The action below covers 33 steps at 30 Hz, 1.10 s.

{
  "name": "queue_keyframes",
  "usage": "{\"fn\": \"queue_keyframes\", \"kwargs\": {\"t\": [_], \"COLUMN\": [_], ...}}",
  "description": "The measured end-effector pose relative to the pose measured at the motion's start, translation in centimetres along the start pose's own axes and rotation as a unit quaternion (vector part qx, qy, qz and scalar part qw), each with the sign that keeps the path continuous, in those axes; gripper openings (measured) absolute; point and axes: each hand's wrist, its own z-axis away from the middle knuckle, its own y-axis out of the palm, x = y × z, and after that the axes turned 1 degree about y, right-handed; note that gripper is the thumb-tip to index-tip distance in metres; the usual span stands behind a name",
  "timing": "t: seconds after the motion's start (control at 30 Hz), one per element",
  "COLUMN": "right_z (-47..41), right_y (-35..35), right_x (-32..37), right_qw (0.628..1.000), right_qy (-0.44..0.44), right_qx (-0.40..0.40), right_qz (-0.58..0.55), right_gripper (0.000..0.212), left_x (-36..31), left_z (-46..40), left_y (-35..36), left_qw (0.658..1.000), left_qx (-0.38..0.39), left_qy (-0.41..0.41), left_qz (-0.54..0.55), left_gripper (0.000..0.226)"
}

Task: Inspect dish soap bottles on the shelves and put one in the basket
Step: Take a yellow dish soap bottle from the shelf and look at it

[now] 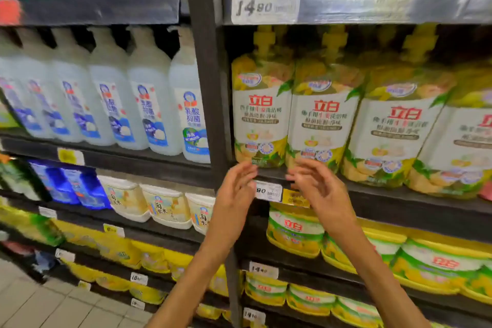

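A shop aisle of dark metal shelves (205, 66), packed with dish soap. On the left stands a row of pale white pump bottles (149, 104); right of the upright stands a row of yellow pump bottles (262, 114) with red lettering. Below them the left hand (237, 194) and right hand (316, 189) are raised near the shelf edge, fingers (300, 168) loosely spread and holding nothing. No basket is in view. A full yellow bottle is probably heavy, stiff and slick; best taken round the body with support underneath, not by the pump.

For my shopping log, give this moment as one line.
left hand open, empty | right hand open, empty | both below yellow soap bottles | basket unseen
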Motion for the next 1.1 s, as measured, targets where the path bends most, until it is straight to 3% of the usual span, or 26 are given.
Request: {"fn": "queue_keyframes", "kwargs": {"t": [0.13,0.23,0.33,0.43,0.6,0.83,0.97,1.1], "right_z": [-5.2,-9.3,-12.2,-14.1,-14.3,-14.0,-14.0,-14.0], "right_y": [1.3,2.5,3.2,3.3,2.7,0.2,-0.1,0.4], "right_x": [4.7,6.9,7.9,8.7,8.9,9.6,10.7,10.7], "right_qw": [0.976,0.895,0.768,0.729,0.723,0.780,0.810,0.811], "right_qy": [-0.162,-0.253,-0.234,-0.163,-0.177,-0.201,-0.172,-0.146], "right_qx": [-0.044,-0.134,-0.169,-0.133,-0.101,-0.023,0.036,0.037], "right_qz": [0.136,0.342,0.572,0.652,0.660,0.592,0.560,0.566], "right_gripper": [0.036,0.042,0.049,0.067,0.065,0.058,0.073,0.085], "left_x": [-2.6,-2.1,-1.0,-0.1,0.7,-0.1,-0.3,-0.1], "left_z": [-3.9,-6.3,-7.6,-8.3,-8.1,-5.1,-2.5,-0.8], "left_y": [2.3,3.5,4.0,4.5,4.6,6.8,8.0,8.3], "left_qw": [0.988,0.983,0.984,0.982,0.979,0.945,0.957,0.969], "left_qx": [0.013,-0.049,-0.123,-0.132,-0.145,-0.164,-0.161,-0.140], "left_qy": [0.086,0.060,-0.020,-0.085,-0.095,-0.121,-0.072,-0.056], "left_qz": [-0.129,-0.168,-0.127,-0.108,-0.112,-0.258,-0.230,-0.195], "left_gripper": [0.072,0.091,0.097,0.099,0.093,0.111,0.109,0.106]}}
